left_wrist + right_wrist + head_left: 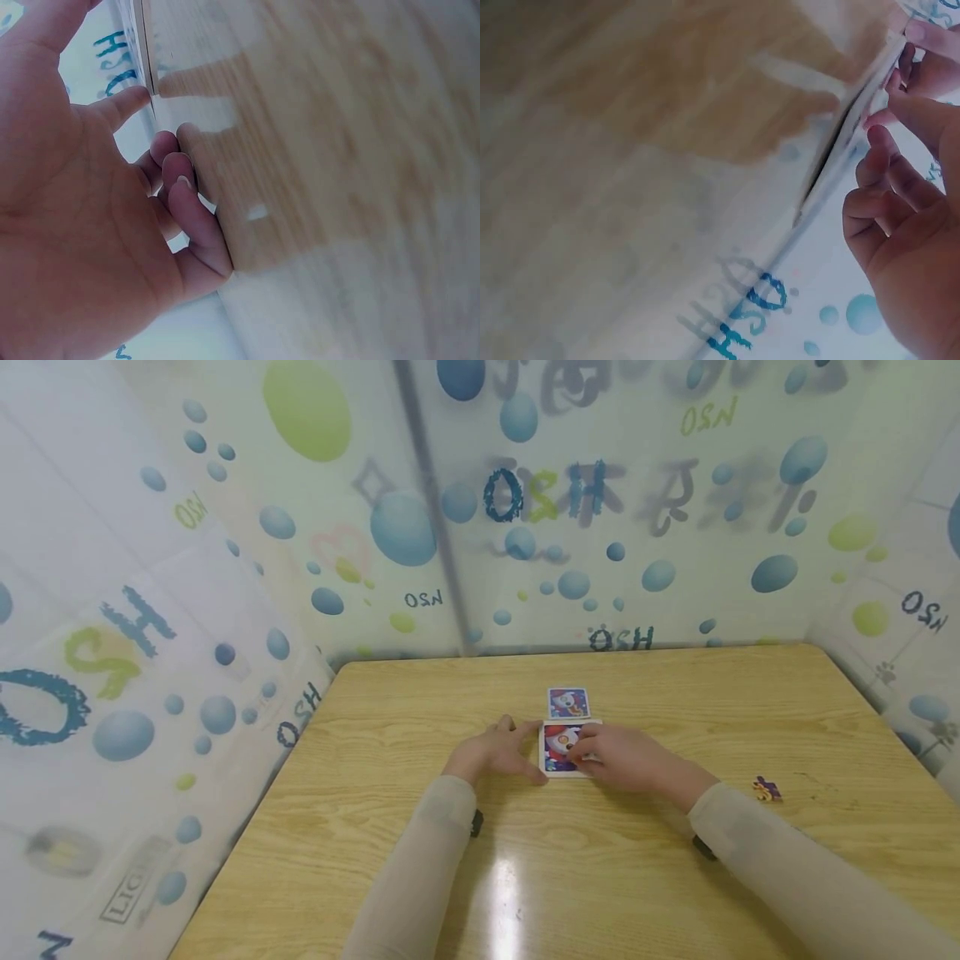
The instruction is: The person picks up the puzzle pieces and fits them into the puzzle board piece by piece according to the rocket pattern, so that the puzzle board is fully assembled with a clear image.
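A small jigsaw puzzle (pixel 558 745) in a white-bordered tray (pixel 567 774) lies flat on the table, its picture showing white, red and purple shapes. Beside its left border is my left hand (pixel 504 750), thumb and index finger spread along that edge. The left wrist view shows this palm (pixel 97 202) with the other fingers bent against the tabletop. My right hand (pixel 626 758) reaches over the right half of the puzzle with bunched fingertips at its surface, covering that part; I cannot tell whether a piece is between them. Several of its fingers (pixel 877 210) are curled in the right wrist view.
Just behind the tray lies a smaller picture card (pixel 568 703) with a similar design. A loose purple and yellow puzzle piece (pixel 767 789) sits to the right on the wooden table (pixel 420 710). Patterned curtains (pixel 480 568) hang along the back and sides.
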`<state>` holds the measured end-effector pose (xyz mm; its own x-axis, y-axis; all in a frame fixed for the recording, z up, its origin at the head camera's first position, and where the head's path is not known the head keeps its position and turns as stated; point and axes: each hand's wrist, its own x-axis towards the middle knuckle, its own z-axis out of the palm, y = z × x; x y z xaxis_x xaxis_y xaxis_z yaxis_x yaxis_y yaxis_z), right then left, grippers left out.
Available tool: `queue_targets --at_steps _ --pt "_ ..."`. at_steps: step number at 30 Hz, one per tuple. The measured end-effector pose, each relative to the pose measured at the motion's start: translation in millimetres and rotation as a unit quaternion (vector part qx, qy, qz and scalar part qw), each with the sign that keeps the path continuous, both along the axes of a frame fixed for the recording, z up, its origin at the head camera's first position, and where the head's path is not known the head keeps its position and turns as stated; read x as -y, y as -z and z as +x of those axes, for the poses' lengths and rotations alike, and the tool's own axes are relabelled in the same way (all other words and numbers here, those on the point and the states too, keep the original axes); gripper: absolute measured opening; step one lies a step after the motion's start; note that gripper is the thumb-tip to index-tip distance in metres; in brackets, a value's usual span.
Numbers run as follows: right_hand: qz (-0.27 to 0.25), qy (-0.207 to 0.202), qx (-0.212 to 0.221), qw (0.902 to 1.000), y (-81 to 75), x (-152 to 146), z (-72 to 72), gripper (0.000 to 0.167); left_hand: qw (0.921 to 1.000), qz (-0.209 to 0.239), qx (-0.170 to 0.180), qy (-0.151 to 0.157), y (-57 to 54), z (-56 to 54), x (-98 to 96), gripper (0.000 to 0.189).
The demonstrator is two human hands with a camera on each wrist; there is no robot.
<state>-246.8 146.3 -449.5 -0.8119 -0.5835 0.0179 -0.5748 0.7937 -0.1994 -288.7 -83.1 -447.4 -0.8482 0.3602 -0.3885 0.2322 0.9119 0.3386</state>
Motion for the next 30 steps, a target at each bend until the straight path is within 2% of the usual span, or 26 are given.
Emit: queue_targets --at_steps 4,11,16,20,23,27,30 --pt "-0.025 0.017 0.010 0.9995 -6.9 -13.1 1.5 0.019 1.0000 0.003 -0.001 0.001 1.1 0.3 0.2 0.098" --pt "-0.047 0.042 -0.009 0.9980 -29.9 -58.8 9.6 0.023 1.0000 0.006 0.001 -0.006 0.8 1.2 0.9 0.098" --pt "-0.079 0.061 0.051 0.9937 -42.7 -101.7 21.8 0.027 1.0000 0.006 0.002 -0.007 1.4 1.0 1.8 0.098" --pt "-0.116 0.068 0.103 0.9855 -38.6 -140.7 33.2 0.036 0.9999 0.006 0.003 -0.010 2.2 0.8 2.5 0.099" --pt "-0.137 0.098 0.132 0.9769 -30.9 -168.2 42.7 0.042 0.9999 0.006 0.003 -0.008 1.9 -0.5 2.5 0.098" --pt "-0.167 0.136 0.137 0.9668 -17.0 -198.8 53.1 0.040 1.0000 0.006 0.005 -0.005 0.8 -2.2 1.8 0.098" --pt "-0.185 0.154 0.130 0.9619 -5.4 -218.2 55.8 0.038 0.9999 0.004 0.008 -0.008 1.3 -1.7 1.6 0.099"
